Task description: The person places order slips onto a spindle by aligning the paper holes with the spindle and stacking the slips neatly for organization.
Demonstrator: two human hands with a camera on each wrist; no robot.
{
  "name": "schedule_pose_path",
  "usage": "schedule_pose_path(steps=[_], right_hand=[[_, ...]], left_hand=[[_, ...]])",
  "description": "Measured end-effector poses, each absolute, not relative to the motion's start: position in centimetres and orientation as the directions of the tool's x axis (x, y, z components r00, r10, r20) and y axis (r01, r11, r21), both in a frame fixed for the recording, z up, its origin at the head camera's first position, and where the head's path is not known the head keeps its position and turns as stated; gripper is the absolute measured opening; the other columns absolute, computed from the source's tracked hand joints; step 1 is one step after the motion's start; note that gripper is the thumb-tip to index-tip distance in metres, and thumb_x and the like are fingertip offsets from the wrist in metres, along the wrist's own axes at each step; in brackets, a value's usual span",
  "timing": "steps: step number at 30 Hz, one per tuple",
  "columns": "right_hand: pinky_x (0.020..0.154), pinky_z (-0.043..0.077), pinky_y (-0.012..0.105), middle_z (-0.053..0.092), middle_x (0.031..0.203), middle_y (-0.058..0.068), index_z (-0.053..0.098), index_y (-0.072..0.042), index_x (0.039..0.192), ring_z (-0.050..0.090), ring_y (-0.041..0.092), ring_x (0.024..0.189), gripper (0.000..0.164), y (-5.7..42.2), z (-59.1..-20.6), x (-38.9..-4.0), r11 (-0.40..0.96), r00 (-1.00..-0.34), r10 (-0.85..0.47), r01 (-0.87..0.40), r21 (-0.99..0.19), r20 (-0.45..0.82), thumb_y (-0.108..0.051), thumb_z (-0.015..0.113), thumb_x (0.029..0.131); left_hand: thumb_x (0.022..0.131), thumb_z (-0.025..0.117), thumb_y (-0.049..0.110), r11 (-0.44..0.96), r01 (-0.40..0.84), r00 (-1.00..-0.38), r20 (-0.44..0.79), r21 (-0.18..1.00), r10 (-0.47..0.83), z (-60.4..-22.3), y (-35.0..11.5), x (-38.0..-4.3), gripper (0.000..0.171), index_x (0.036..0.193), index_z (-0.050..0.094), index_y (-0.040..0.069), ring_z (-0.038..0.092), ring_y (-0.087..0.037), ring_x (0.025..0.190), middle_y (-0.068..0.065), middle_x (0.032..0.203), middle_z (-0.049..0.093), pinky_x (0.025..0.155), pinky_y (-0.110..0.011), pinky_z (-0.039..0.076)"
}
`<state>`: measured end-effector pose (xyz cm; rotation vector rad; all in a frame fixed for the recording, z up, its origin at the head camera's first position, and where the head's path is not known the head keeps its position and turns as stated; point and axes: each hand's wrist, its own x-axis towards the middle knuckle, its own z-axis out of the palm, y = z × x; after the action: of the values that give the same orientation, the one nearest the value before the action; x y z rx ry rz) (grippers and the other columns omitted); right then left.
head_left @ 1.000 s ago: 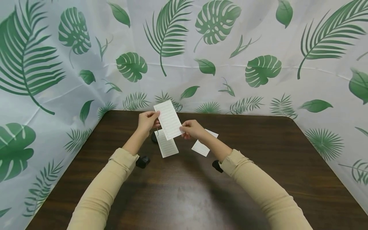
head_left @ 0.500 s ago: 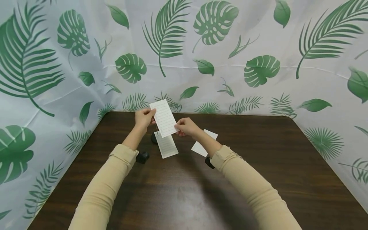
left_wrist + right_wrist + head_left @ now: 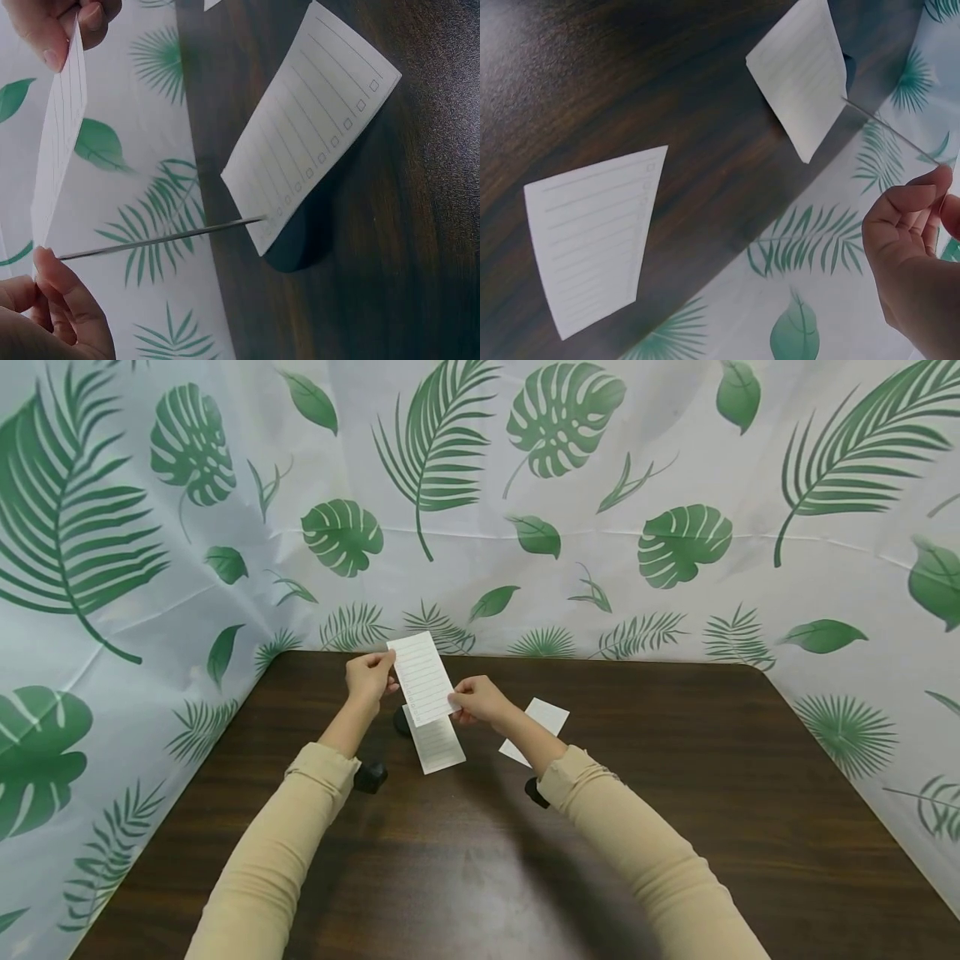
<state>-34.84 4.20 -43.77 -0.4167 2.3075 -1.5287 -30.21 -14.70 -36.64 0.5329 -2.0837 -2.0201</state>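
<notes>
Both hands pinch one lined slip of paper [image 3: 424, 677], raised and tilted over the table. My left hand [image 3: 367, 679] has its upper left edge between thumb and fingers; my right hand [image 3: 482, 700] grips the lower right corner. Below it, another lined slip [image 3: 438, 747] with a column of checkboxes is pierced near one end by the thin metal rod of a bill spike [image 3: 161, 240]. The spike's dark round base [image 3: 401, 721] is partly hidden under that pierced slip. In the left wrist view the rod's upper end overlaps the left fingertips and the raised slip's edge.
Another lined slip [image 3: 596, 240] lies loose on the dark wooden table [image 3: 712, 760], partly behind the right forearm in the head view. A white leaf-print cloth [image 3: 480, 468] hangs behind the table and on its left. Black wrist devices [image 3: 370, 777] sit under the cuffs.
The held slip and both hands have moved left, the right hand farthest, then dipped slightly over the last half second. The pierced slip and the loose slip stay put.
</notes>
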Motion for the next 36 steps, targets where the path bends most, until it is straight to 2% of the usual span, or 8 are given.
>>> schedule_pose_path(steps=[4, 8, 9, 12, 21, 26, 31, 36], right_hand=[[0.053, 0.056, 0.031, 0.066, 0.070, 0.013, 0.064, 0.000, 0.092, 0.058, 0.013, 0.052, 0.021, 4.0, -42.0, -32.8, 0.407, -0.908, -0.397, -0.041, -0.913, -0.136, -0.020, 0.059, 0.093], [0.047, 0.051, 0.023, 0.063, 0.062, 0.006, 0.063, 0.000, 0.089, 0.054, 0.008, 0.049, 0.019, 4.1, -41.7, -32.2, 0.390, -0.903, -0.412, -0.054, -0.919, -0.122, -0.018, 0.058, 0.094], [0.049, 0.051, 0.024, 0.063, 0.063, 0.009, 0.061, 0.004, 0.092, 0.054, 0.010, 0.050, 0.017, 3.9, -40.1, -31.0, 0.430, -0.911, -0.378, -0.017, -0.903, -0.163, -0.011, 0.054, 0.094], [0.049, 0.048, 0.020, 0.060, 0.063, 0.006, 0.059, 0.009, 0.099, 0.052, 0.007, 0.051, 0.019, 3.8, -37.9, -29.2, 0.445, -0.914, -0.354, 0.022, -0.895, -0.199, -0.008, 0.052, 0.095], [0.046, 0.044, 0.016, 0.060, 0.066, 0.008, 0.059, 0.008, 0.097, 0.051, 0.007, 0.050, 0.018, 3.9, -37.7, -29.1, 0.434, -0.909, -0.359, 0.038, -0.900, -0.211, -0.009, 0.051, 0.096], [0.047, 0.043, 0.015, 0.057, 0.063, 0.004, 0.059, 0.008, 0.098, 0.050, 0.007, 0.050, 0.019, 3.9, -37.7, -29.1, 0.441, -0.910, -0.354, 0.040, -0.897, -0.215, -0.009, 0.051, 0.096], [0.047, 0.044, 0.016, 0.058, 0.064, 0.004, 0.059, 0.008, 0.099, 0.050, 0.007, 0.051, 0.019, 3.9, -38.0, -29.1, 0.447, -0.909, -0.352, 0.047, -0.893, -0.224, -0.010, 0.051, 0.096], [0.046, 0.043, 0.016, 0.058, 0.065, 0.006, 0.059, 0.008, 0.097, 0.050, 0.008, 0.050, 0.019, 3.9, -38.2, -29.3, 0.438, -0.911, -0.345, 0.057, -0.897, -0.226, -0.009, 0.051, 0.096]], left_hand=[[0.092, 0.060, 0.021, 0.011, -0.127, -0.918, -0.113, 0.992, -0.379, -36.9, -14.6, -30.2, 0.033, 0.111, 0.064, -0.007, 0.047, -0.001, 0.047, 0.000, 0.073, 0.050, 0.042, -0.011, 0.049], [0.089, 0.065, 0.019, 0.042, -0.134, -0.918, -0.108, 0.990, -0.383, -37.4, -14.6, -30.5, 0.031, 0.109, 0.065, -0.005, 0.047, -0.002, 0.049, 0.002, 0.071, 0.051, 0.042, -0.011, 0.048], [0.089, 0.065, 0.018, 0.055, -0.136, -0.916, -0.104, 0.989, -0.387, -37.5, -14.5, -30.6, 0.030, 0.108, 0.066, -0.004, 0.047, -0.002, 0.050, 0.002, 0.071, 0.052, 0.043, -0.011, 0.049], [0.088, 0.066, 0.019, 0.102, -0.135, -0.911, -0.083, 0.986, -0.403, -37.8, -14.5, -30.8, 0.029, 0.108, 0.067, -0.003, 0.048, -0.002, 0.050, 0.003, 0.072, 0.052, 0.045, -0.012, 0.050], [0.089, 0.066, 0.020, 0.146, -0.143, -0.907, -0.071, 0.979, -0.415, -37.8, -14.3, -30.8, 0.028, 0.107, 0.068, -0.002, 0.049, -0.004, 0.048, 0.000, 0.073, 0.054, 0.045, -0.013, 0.049], [0.089, 0.065, 0.019, 0.182, -0.137, -0.908, -0.050, 0.974, -0.416, -37.9, -14.3, -30.8, 0.028, 0.106, 0.068, -0.003, 0.051, -0.007, 0.049, 0.003, 0.066, 0.054, 0.046, -0.018, 0.048], [0.089, 0.065, 0.021, 0.178, -0.149, -0.910, -0.065, 0.973, -0.409, -38.2, -14.4, -30.8, 0.029, 0.106, 0.068, -0.002, 0.050, -0.005, 0.049, 0.005, 0.061, 0.053, 0.049, -0.020, 0.050], [0.089, 0.064, 0.022, 0.118, -0.158, -0.913, -0.099, 0.980, -0.397, -38.4, -14.6, -31.3, 0.031, 0.108, 0.068, -0.003, 0.050, -0.006, 0.049, 0.005, 0.059, 0.053, 0.046, -0.017, 0.048]])
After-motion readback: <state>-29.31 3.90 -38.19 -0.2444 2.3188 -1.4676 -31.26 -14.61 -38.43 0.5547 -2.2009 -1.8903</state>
